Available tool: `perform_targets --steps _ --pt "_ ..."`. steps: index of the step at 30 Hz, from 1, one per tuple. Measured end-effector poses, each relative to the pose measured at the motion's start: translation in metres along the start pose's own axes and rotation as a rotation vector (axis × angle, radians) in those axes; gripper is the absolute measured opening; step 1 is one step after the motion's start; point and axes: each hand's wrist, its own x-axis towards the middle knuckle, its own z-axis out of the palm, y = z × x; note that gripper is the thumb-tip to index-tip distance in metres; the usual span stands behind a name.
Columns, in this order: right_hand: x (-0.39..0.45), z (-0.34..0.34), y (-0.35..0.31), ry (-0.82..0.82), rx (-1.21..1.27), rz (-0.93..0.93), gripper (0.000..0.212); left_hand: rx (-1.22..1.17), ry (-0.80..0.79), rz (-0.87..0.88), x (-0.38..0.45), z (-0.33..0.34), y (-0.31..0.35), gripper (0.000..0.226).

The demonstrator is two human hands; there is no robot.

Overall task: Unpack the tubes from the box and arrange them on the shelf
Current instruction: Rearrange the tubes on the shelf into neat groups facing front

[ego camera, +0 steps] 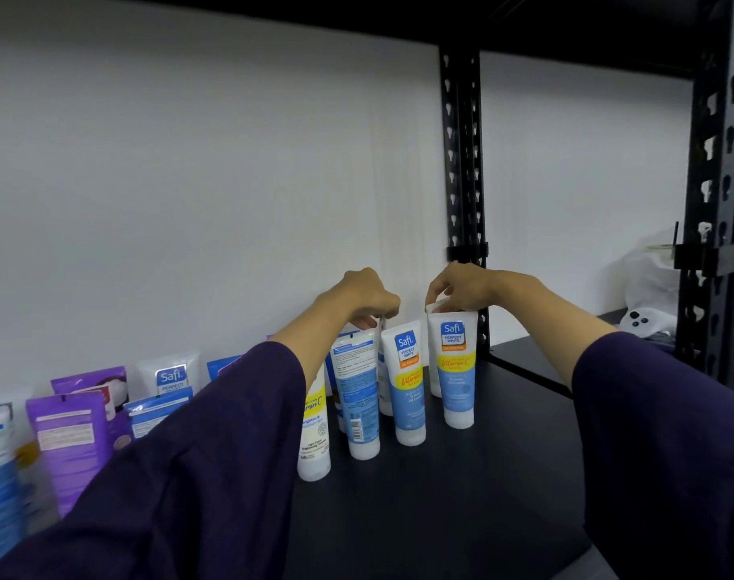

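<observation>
Two dark purple sleeves (214,475) are filling the lower part of the head view, nearest the camera, and reaching forward over the black shelf (461,496). The left hand (367,297) is hovering above a blue-and-white tube (359,395) that is standing cap-down with its printed back toward the camera; the fingers are curling downward and pinching at the top seam of a tube there, though exactly which tube they are gripping is hard to tell. The right hand (457,288) is pinching the flat top seam of the rightmost tube (457,370), thumb and fingers closing on its crimped edge, as the tube is standing upright on its cap on the shelf. Between these two, another tube with a yellow band (407,383) is standing just beside them, with more white tubes showing behind. A yellow-and-white tube (315,429) is standing partly hidden by the left sleeve. Farther left, purple tubes (68,445) and more blue ones are lining the shelf against the white wall (189,161). A black perforated upright post (463,161) is rising behind the right hand.
</observation>
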Motion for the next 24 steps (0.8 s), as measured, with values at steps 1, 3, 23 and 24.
perform_targets --steps 1,3,23,24 --pt "0.000 0.000 -0.001 0.009 0.017 -0.004 0.012 0.008 -0.004 0.016 0.000 0.000 -0.001 0.022" --pt "-0.001 0.001 -0.004 0.017 0.039 -0.023 0.008 0.034 0.001 0.053 -0.002 -0.001 -0.002 0.031" --pt "-0.003 0.007 -0.010 0.092 0.161 -0.052 0.011 0.038 0.009 0.185 -0.005 -0.006 -0.018 0.030" --pt "-0.005 0.007 -0.011 0.104 0.175 -0.051 0.013 0.036 0.035 0.200 -0.006 -0.007 -0.019 0.029"
